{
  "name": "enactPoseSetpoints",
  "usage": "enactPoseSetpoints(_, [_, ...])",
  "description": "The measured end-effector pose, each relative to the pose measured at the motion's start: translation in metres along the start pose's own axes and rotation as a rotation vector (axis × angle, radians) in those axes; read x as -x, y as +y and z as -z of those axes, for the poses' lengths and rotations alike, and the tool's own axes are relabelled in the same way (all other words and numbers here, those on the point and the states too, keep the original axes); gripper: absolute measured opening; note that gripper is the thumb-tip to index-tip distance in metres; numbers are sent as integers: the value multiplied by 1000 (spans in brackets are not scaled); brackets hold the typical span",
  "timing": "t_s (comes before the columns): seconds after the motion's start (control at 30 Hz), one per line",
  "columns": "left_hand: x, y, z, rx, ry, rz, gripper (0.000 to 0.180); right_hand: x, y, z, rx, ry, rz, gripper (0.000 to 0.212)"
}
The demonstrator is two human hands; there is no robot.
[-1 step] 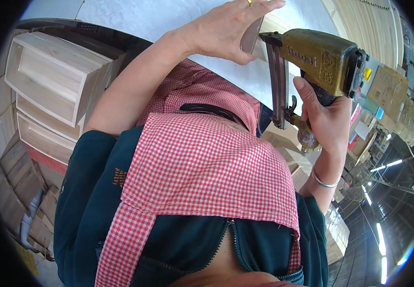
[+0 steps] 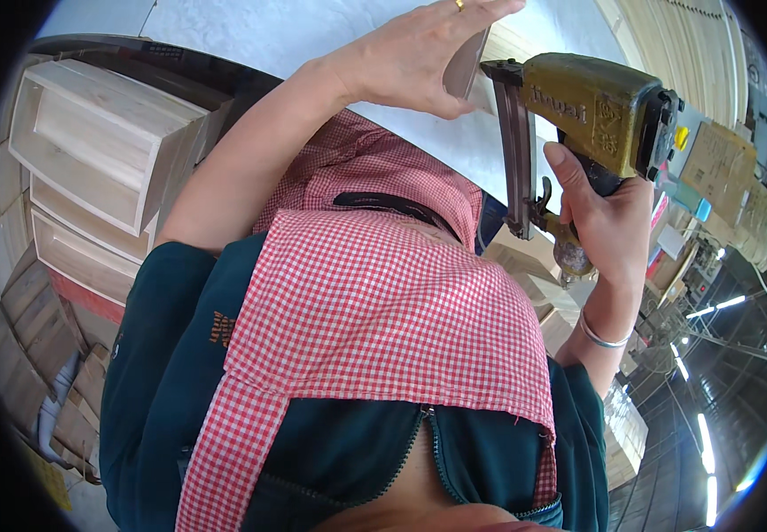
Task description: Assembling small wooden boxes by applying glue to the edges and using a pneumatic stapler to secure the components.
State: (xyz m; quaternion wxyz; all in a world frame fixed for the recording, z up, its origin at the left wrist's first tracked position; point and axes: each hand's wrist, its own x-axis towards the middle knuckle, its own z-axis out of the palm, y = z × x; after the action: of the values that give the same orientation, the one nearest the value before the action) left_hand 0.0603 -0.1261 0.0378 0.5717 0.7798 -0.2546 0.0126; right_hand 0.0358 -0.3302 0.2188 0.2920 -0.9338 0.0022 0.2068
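My right hand is wrapped round the handle of a gold-coloured nail gun, its thumb on the near side. The gun's dark nose and long magazine point toward a wooden piece on the white worktop. Whether the nose touches the wood I cannot tell. My left hand grips this wooden piece, thumb at its near end and fingers stretched over the far end. The palm hides part of the piece, and more pale wood shows behind it.
Pale wooden drawer-like boxes are stacked at my left. Long thin wood strips lie at the far right of the white worktop. Cardboard boxes stand beyond my right hand. The worktop's edge runs close to my checked apron.
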Motion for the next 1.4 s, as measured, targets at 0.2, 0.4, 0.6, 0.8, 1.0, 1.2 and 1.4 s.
enactPoseSetpoints(0.2, [19, 10, 12, 1, 118, 170, 108, -13, -11, 0, 31, -24, 112, 27])
enactPoseSetpoints(0.4, [41, -7, -2, -135, 281, 206, 105, -34, -22, 3, 82, 8, 98, 25])
enactPoseSetpoints(0.6, [36, 2, 5, -97, 201, 270, 105, -48, -24, 5, 104, -6, 94, 24])
enactPoseSetpoints(0.8, [43, -3, -1, -137, 284, 193, 105, -49, -23, 5, 73, -34, 80, 23])
enactPoseSetpoints(1.0, [39, 3, 0, -141, 268, 213, 100, -51, -14, 11, 62, -37, 87, 23])
enactPoseSetpoints(1.2, [55, -7, 24, -243, 117, 129, 96, -51, 9, 34, 57, 48, 43, 24])
enactPoseSetpoints(1.4, [-14, 34, -12, -541, 81, 4, 70, -51, 45, 60, 12, 91, -101, 24])
